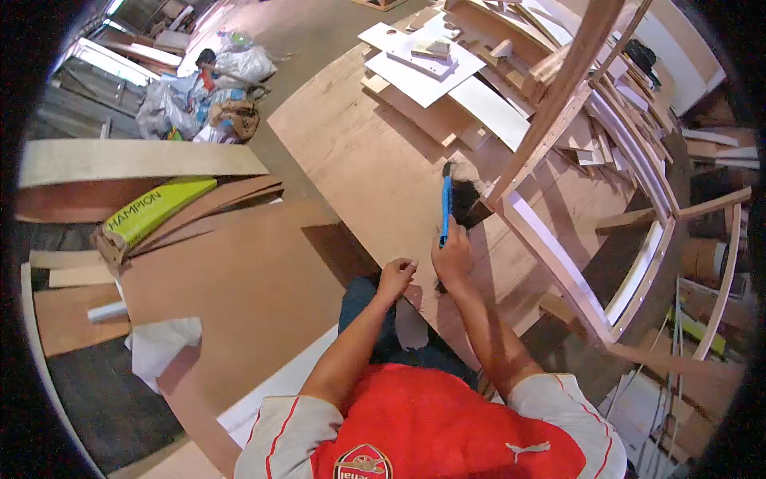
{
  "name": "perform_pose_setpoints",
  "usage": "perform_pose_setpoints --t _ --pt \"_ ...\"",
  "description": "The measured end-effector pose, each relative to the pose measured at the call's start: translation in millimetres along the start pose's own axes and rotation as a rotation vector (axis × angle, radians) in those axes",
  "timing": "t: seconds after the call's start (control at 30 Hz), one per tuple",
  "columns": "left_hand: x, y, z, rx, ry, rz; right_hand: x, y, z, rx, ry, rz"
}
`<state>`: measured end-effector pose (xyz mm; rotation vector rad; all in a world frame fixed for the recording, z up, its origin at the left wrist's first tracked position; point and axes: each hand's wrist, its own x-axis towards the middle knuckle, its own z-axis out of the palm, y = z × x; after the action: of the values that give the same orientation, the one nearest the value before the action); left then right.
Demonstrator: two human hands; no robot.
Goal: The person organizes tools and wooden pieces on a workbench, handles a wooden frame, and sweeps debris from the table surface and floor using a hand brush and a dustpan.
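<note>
My right hand (452,257) is wrapped round the lower end of a blue tool (447,199), long and narrow, which points away from me over the plywood sheet (343,136). A small dark tip shows at its far end. Beside the tool, on its right, lies a black patch (464,199); whether it is a hole, a shadow or an object is unclear. To the left, my left hand (396,278) has its fingers curled together near the sheet's edge. Anything between those fingers is too small to make out.
A wooden frame (558,275) stands at the right, its post rising close to my right hand. White boards (431,68) and wood pieces are stacked at the far side. Another panel (231,295) with a green-yellow box (159,209) lies left. Plastic bags (239,68) lie beyond.
</note>
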<state>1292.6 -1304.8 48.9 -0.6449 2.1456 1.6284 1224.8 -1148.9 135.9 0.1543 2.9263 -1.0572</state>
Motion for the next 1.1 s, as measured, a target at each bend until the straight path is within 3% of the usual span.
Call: perform_pose_setpoints --t 0.07,0.17,0.3,0.4,0.5,0.6,0.7,0.73,0.8,0.9,1.0,1.1 --pt "13 12 -15 0.015 -0.034 -0.019 12 -16 15 0.056 -0.026 0.069" --pt "65 23 -59 0.007 -0.091 0.020 46 -12 95 0.212 0.116 -0.055" --pt "139 49 -138 0.092 -0.161 0.091 52 -82 64 0.310 0.225 0.058" --pt "190 39 -191 0.088 -0.145 0.139 47 -115 65 0.058 0.261 0.191" --pt "225 38 -238 0.260 -0.090 0.201 74 -111 138 0.006 0.281 0.081" --pt "229 58 -269 0.066 -0.081 0.044 117 -168 185 0.077 0.215 0.127" --pt "265 29 -289 0.247 -0.065 0.147 163 -210 194 0.074 0.186 0.078" --pt "274 21 -295 0.132 -0.086 0.107 176 -221 189 0.064 0.175 0.056" --pt "286 7 -307 -0.095 -0.122 0.021 195 -241 170 -0.069 0.167 -0.064" --pt "292 6 -324 -0.166 -0.243 -0.092 231 -251 158 -0.232 0.075 -0.301" --pt "292 13 -324 -0.036 -0.199 -0.062 288 -244 180 -0.429 -0.055 -0.461" --pt "265 80 -328 0.082 -0.128 -0.012 323 -232 195 -0.465 -0.302 -0.451"
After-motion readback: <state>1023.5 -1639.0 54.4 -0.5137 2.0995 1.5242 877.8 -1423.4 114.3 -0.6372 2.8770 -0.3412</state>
